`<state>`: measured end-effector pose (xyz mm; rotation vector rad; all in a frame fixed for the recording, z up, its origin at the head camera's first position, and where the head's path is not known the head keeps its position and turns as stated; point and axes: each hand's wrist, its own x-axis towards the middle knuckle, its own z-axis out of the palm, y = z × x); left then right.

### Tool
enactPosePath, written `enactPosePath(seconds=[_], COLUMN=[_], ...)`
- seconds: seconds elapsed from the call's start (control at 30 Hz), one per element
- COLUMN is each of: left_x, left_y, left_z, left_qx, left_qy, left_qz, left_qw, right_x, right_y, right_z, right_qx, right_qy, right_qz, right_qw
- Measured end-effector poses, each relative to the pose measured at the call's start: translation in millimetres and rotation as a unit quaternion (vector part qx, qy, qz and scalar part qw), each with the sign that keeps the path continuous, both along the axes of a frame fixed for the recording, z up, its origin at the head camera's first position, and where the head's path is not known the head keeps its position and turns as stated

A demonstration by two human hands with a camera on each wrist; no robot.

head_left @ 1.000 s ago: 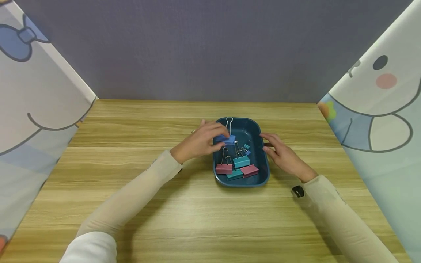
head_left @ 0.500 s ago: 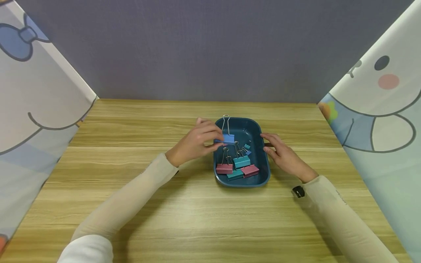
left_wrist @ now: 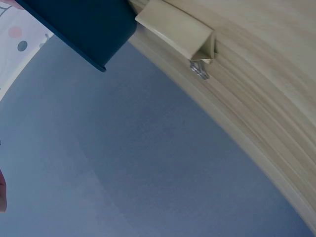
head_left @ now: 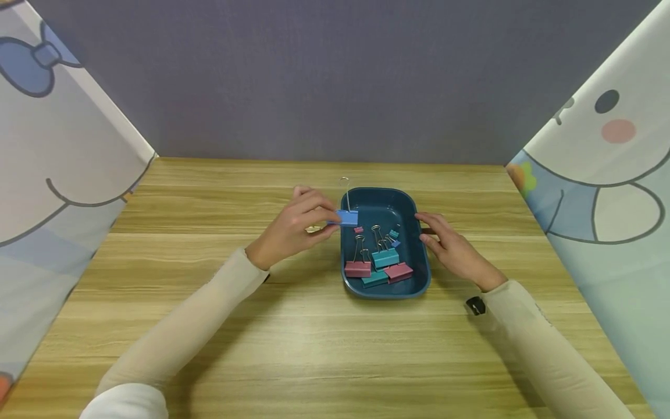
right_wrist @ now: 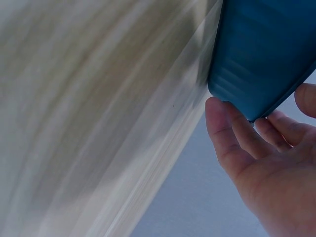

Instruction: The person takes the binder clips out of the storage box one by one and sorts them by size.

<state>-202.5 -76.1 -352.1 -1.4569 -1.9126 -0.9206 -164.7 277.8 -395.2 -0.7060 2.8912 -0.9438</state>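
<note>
Three pink clips [head_left: 358, 269] in tray [head_left: 386, 294]; left hand [head_left: 296, 223] pinches one blue clip [head_left: 348, 218]; right hand [head_left: 454, 248], relaxed, touches tray.

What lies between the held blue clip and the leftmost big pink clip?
In the head view, a tiny pink clip shows between the blue clip and the leftmost big pink clip.

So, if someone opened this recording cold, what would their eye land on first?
Probably the blue binder clip, pinched by the left hand at the tray's left edge in the head view. Inside the dark blue tray, pink clips and teal clips stand out, the larger ones toward its near end. Next might come the pale cartoon panels on both sides of the table.
</note>
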Motion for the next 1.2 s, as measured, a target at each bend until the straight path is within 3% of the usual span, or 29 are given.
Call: enactPosePath(seconds=[0.7,0.87,1.03,1.2], left_x=[6.4,3.8,-1.8,-6.0], left_y=[-29,-48,-72,-93], left_z=[-6.0,-9.0,-19.1,-30.8], left_qx=[0.009,0.007,0.014,0.003], left_qy=[-0.003,-0.008,-0.039,-0.070], left_qz=[0.042,0.060,0.078,0.123], left_qw=[0.9991,0.9981,0.9961,0.9900], right_x=[1.7,1.9,1.8,2.5], right_y=[-2,-2,-2,-1], right_z=[1.9,1.6,1.1,1.9], right_qx=[0.002,-0.002,0.001,-0.002], right_qy=[-0.001,-0.005,0.001,-0.001], right_qz=[-0.006,-0.004,0.000,-0.001], right_qw=[1.000,1.000,1.000,1.000])
